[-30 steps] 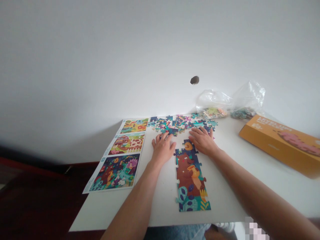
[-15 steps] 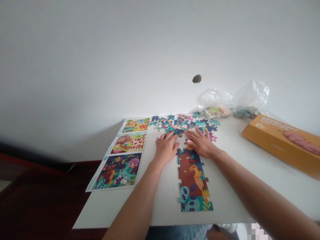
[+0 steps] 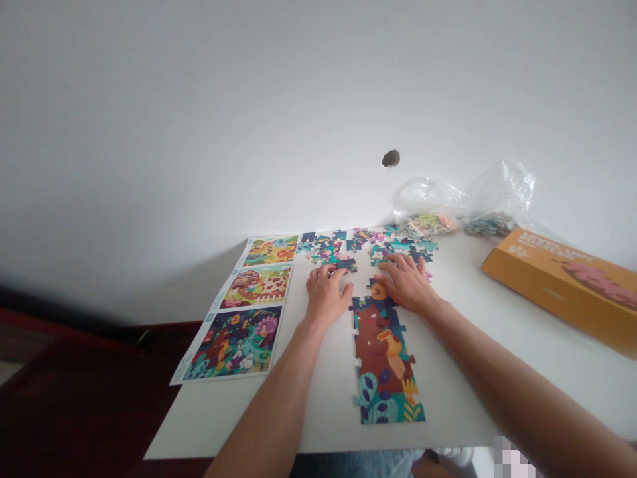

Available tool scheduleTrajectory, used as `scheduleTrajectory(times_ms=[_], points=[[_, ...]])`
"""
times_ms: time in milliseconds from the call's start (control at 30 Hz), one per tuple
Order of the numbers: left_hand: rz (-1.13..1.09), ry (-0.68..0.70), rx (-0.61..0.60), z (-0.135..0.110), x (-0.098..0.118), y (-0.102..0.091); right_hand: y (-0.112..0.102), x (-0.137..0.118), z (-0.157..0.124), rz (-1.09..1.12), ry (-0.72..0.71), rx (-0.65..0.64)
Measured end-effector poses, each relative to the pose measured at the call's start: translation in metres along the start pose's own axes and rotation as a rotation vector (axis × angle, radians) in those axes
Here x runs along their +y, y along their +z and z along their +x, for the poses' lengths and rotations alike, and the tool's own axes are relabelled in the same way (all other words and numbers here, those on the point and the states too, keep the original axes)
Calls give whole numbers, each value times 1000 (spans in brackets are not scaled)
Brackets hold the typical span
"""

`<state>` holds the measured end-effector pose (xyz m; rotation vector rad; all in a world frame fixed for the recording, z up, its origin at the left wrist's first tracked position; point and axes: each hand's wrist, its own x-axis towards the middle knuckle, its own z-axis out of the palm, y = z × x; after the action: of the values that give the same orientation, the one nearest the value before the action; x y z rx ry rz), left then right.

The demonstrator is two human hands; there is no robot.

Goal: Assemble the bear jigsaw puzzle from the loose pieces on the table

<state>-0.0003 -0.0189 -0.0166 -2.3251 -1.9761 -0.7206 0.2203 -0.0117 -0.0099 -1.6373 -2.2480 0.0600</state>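
White tabletop (image 3: 478, 292) between puzzle (image 3: 383, 358) and box (image 3: 562, 285)

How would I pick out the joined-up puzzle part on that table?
On the white table, look toward the front edge. The joined-up puzzle part is a tall strip with a brown animal; unlike the loose pieces behind, its pieces interlock.

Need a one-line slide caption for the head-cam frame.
Left hand touches loose puzzle pieces, right hand rests at the top of an assembled puzzle strip on a white table.

A gap has opened among the loose pieces (image 3: 326, 252).
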Motion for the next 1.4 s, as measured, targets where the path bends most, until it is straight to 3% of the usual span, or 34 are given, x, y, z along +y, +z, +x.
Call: scheduleTrajectory(times_ms=[200, 333, 467, 633, 767, 967, 1267, 1400], points=[[64, -132, -25, 3, -9, -1, 3, 2, -1, 11, -11, -7], [25, -67, -120, 2, -9, -2, 3, 1, 0, 13, -4, -17], [-1, -56, -73, 5, -12, -2, 2, 1, 0, 22, -2, -44], [72, -167, -68, 8, -24, -1, -6, -4, -3, 97, -149, -142], [108, -139, -54, 7, -27, 0, -11, -9, -5, 153, -238, -217], [104, -92, 11, 6, -20, -3, -9, -6, -4, 176, -186, -230], [60, -123, 8, 10, -22, -1, -5, -4, -3, 133, -187, -211], [85, -102, -47, 8, -21, 2, -4, -3, -3, 131, -173, -202]])
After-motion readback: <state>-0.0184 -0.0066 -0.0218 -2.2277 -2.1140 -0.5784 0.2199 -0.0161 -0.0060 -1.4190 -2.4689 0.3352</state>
